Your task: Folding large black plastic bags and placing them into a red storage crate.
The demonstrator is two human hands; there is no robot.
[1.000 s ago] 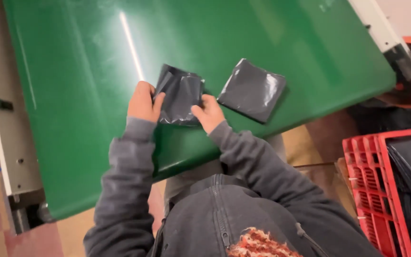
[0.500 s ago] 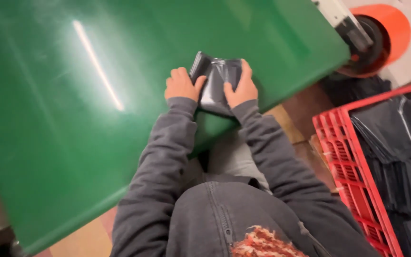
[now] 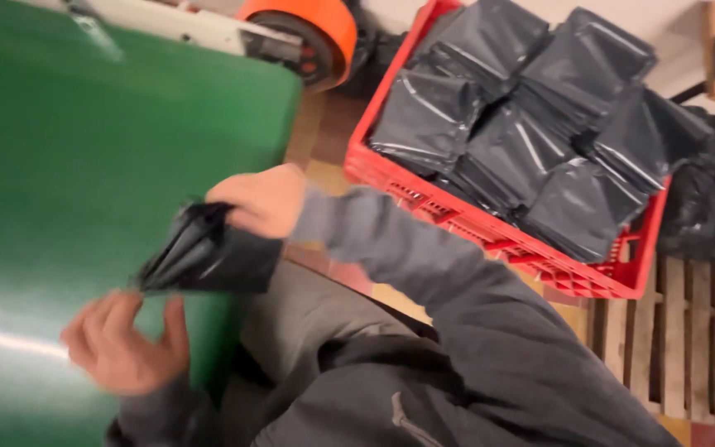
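From the head camera we see our right hand point(image 3: 260, 199) closed around a folded dark grey plastic bag point(image 3: 208, 252), held at the near edge of the green table point(image 3: 84, 165) and just above our lap. Our left hand point(image 3: 122, 343) hangs just below the bag with fingers loosely spread, holding nothing, though motion blur hides whether its fingertips touch the bag. To the right, a red crate point(image 3: 490, 223) stacked with similar grey bags point(image 3: 523, 124) rests on a wooden pallet point(image 3: 688, 331).

Glossy black plastic bag point(image 3: 208, 252); smooth green belt point(image 3: 84, 165); wooden pallet point(image 3: 688, 331)
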